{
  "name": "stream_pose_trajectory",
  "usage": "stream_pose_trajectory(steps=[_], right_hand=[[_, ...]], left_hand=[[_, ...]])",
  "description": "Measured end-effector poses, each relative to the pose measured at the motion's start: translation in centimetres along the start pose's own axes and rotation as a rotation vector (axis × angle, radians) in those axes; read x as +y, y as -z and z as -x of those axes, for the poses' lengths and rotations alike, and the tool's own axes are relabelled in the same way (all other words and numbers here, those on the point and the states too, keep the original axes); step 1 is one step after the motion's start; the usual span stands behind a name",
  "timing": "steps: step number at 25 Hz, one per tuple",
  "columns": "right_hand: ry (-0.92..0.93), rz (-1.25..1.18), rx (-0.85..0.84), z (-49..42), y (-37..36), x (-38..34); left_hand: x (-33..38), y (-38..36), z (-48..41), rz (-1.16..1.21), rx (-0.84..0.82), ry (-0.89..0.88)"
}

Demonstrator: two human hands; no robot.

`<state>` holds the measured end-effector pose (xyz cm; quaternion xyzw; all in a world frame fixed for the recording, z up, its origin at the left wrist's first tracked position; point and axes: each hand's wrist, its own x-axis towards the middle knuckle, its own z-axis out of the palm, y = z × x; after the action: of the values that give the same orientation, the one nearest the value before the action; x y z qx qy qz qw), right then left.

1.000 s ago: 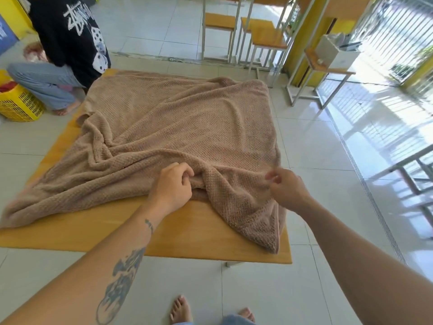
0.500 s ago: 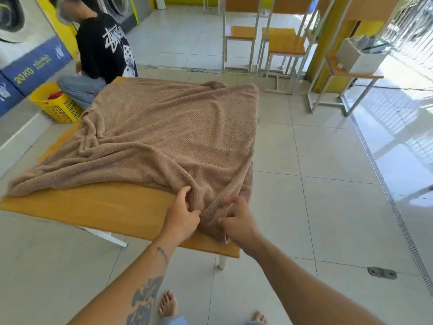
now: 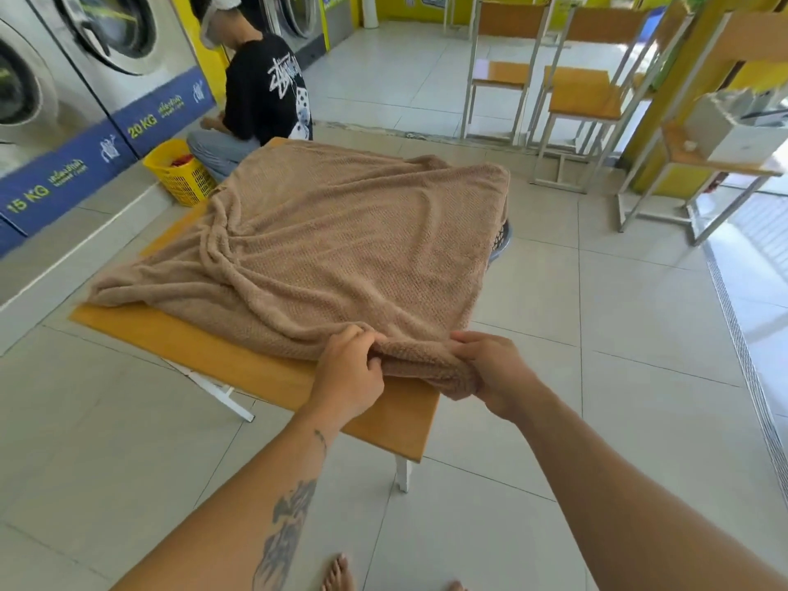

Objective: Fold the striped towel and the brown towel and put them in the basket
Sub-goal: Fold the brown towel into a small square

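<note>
— Where the washing machines (image 3: 106,44) line the left wall, what stands in front of them?

— A wooden tabletop (image 3: 239,356). The brown towel (image 3: 349,249) is spread over most of it, rumpled into long folds toward the left and hanging over the right edge.

— Is anyone else there?

— A person in a black printed T-shirt (image 3: 264,96) crouches at the far left corner of the tabletop, just beside a yellow basket (image 3: 183,181) with something red inside.

— Any other basket?

— A bluish-grey basket rim (image 3: 504,243) shows on the floor under the towel's right overhang. The rest of it is hidden.

— And the hands?

— Both are at the towel's near right corner. The left hand (image 3: 349,377) has its fingers curled over the bunched near edge and grips it. The right hand (image 3: 494,368), close by to the right, is closed around the corner itself, which droops below the fist. A short gathered stretch of towel runs between the two hands.
</note>
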<state>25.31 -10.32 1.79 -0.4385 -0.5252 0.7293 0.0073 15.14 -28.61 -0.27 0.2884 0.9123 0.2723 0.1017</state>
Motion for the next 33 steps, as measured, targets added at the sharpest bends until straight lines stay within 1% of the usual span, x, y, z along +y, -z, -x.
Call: stream_pose_trajectory(steps=[2,3,4,5,6,7,8,9,11,13,14,15,17,18,19,21,22,24,27,28,30,33], right_hand=[[0.073,0.157,0.228,-1.1,-0.3,0.1],[0.098,0.176,0.328,-1.2,-0.5,0.1],[0.098,0.14,0.363,-1.3,-0.7,0.3],[0.072,0.076,0.327,-1.5,-0.7,0.5],[0.038,0.025,0.254,-1.4,-0.7,0.8],[0.009,0.013,0.17,-0.8,-0.8,1.1],[0.004,0.044,0.097,-0.2,-0.8,1.7],[0.025,0.099,0.049,0.5,-1.0,2.4],[0.109,0.256,0.012,1.9,-1.7,3.6],[0.156,0.322,0.031,2.1,-2.8,4.5],[0.185,0.334,0.043,2.1,-3.6,4.7],[0.215,0.388,0.066,1.9,-4.3,4.7],[0.26,0.549,0.153,1.7,-5.7,4.4],[0.267,0.571,0.21,1.5,-6.0,4.3],[0.26,0.533,0.238,1.3,-6.1,4.1],[0.259,0.406,0.216,1.4,-5.6,4.0],[0.285,0.393,0.186,1.7,-4.9,4.1],[0.349,0.443,0.117,3.2,-2.6,4.8],[0.351,0.48,0.063,4.4,-0.1,6.1],[0.338,0.513,0.059,4.2,0.0,6.6],[0.289,0.664,0.072,4.0,-0.7,7.3],[0.204,0.894,0.063,4.3,-1.9,7.9]], left_hand=[[-0.3,0.5,-1.5,-0.09,0.004,-0.042],[-0.1,0.7,-2.4,-0.076,0.026,-0.056],[0.2,0.8,-3.4,-0.028,0.045,-0.058],[0.5,0.9,-4.4,0.042,0.037,-0.047],[0.8,0.9,-5.3,0.102,-0.007,-0.039],[0.7,0.9,-5.7,0.145,-0.063,-0.034],[0.3,0.8,-5.6,0.14,-0.105,-0.041],[-0.5,0.6,-5.2,0.097,-0.119,-0.061],[-2.2,0.4,-3.8,-0.106,-0.118,-0.105],[-4.1,0.1,-2.7,-0.314,-0.082,-0.097],[-4.9,0.0,-2.5,-0.377,-0.061,-0.064],[-5.6,0.0,-2.5,-0.416,-0.052,-0.03],[-6.6,-0.2,-3.0,-0.448,-0.097,0.017],[-6.9,-0.3,-3.2,-0.443,-0.113,0.022],[-7.0,-0.5,-3.3,-0.431,-0.104,0.016],[-7.1,-0.3,-3.2,-0.409,-0.055,-0.004],[-7.3,-0.1,-2.9,-0.394,-0.023,-0.022],[-7.7,0.8,-1.7,-0.357,0.053,-0.08],[-8.9,2.7,0.6,-0.344,0.119,-0.139],[-9.3,3.2,1.3,-0.37,0.122,-0.15],[-9.8,3.8,2.7,-0.432,0.116,-0.15],[-10.3,3.8,3.9,-0.495,0.033,-0.137]])
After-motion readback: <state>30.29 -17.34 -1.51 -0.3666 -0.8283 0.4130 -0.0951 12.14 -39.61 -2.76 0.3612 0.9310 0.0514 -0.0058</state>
